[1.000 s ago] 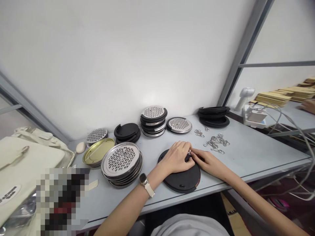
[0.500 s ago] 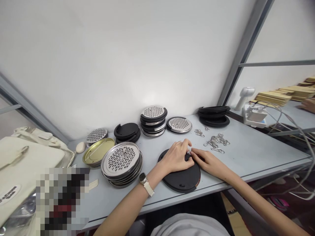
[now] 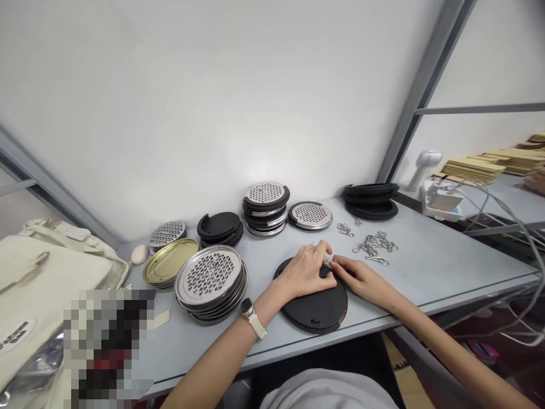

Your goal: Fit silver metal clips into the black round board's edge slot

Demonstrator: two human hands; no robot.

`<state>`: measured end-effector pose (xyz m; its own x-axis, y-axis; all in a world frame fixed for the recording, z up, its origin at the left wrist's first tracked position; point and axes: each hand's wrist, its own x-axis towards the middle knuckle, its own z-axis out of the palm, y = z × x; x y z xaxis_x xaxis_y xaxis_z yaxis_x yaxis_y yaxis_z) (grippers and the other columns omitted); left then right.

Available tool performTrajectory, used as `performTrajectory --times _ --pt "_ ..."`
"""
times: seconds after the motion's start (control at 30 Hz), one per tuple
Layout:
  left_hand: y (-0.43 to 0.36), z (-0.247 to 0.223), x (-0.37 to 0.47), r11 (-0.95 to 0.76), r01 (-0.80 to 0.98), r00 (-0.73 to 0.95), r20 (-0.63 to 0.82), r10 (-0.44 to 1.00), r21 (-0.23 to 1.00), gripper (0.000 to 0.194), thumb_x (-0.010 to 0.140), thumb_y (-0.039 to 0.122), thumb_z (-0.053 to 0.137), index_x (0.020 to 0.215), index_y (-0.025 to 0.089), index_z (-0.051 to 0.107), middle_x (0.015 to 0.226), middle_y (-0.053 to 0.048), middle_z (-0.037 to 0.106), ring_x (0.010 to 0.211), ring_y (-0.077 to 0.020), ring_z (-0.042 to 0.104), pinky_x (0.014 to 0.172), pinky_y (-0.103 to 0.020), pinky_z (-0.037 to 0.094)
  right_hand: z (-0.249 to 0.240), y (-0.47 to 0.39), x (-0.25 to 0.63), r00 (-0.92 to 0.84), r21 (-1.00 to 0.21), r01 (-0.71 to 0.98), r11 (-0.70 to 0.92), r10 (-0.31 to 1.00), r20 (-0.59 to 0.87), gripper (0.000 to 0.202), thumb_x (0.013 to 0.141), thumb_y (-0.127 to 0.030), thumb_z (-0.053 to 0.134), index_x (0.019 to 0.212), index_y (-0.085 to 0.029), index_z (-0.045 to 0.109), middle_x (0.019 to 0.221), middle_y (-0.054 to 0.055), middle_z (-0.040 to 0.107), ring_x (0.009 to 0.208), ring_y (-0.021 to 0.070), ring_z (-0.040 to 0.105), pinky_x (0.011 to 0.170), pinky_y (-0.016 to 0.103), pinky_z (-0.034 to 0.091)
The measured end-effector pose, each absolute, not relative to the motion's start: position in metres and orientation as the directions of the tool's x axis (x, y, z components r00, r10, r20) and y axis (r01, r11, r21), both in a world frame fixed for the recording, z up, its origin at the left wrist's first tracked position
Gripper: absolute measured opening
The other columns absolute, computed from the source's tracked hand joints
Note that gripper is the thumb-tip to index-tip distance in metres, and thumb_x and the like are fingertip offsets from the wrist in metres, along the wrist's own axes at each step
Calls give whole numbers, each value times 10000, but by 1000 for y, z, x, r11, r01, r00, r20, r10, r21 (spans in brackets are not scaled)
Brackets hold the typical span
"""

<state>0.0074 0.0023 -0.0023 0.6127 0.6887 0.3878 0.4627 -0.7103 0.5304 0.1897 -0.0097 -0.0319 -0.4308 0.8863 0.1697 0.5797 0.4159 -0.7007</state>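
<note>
A round black disc (image 3: 317,311) lies near the table's front edge. My left hand (image 3: 307,271), with a watch on its wrist, rests on the disc with bent fingers closed on its upper right rim. From the right, my right hand (image 3: 355,277) pinches at the same rim, and a small shiny metal piece (image 3: 327,264) shows between the two hands. How the piece sits on the disc is hidden by the fingers. Beyond my right hand lies a pile of silver metal clips (image 3: 375,244), with a smaller group of clips (image 3: 344,229) behind.
Grater discs (image 3: 210,278) are stacked at the left beside gold lids (image 3: 170,262). Behind stand a mixed stack (image 3: 266,207), a single grater disc (image 3: 310,216) and black rings (image 3: 370,201). A canvas bag (image 3: 51,272) is far left; cables (image 3: 506,216) hang right.
Both hands stay nearly in place at the disc's rim. The other person's hand at the far right edge has shifted slightly.
</note>
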Motion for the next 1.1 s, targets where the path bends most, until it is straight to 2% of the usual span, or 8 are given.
performTrajectory --times 0.27,0.53,1.1 --pt "3 -4 6 -693 428 616 374 693 580 394 705 174 589 1034 215 376 845 -2 503 866 -179 524 836 -310 430 -32 -9 191 -411 -751 537 384 897 165 351 928 -450 353 710 -198 463 640 -20 496 603 142 465 567 252 371" --pt "2 -3 7 -691 438 611 374 698 575 387 710 182 582 1037 211 377 831 0 502 868 -181 531 849 -324 436 -30 -10 190 -398 -759 534 373 903 163 376 927 -482 339 705 -199 452 625 -24 482 591 140 452 557 250 367" --pt "2 -5 8 -660 445 596 349 723 605 392 718 194 576 1044 213 359 832 3 520 804 -163 547 746 -283 463 -30 -9 189 -392 -758 531 379 903 177 364 922 -467 347 709 -196 462 632 -18 494 600 142 454 565 244 371"
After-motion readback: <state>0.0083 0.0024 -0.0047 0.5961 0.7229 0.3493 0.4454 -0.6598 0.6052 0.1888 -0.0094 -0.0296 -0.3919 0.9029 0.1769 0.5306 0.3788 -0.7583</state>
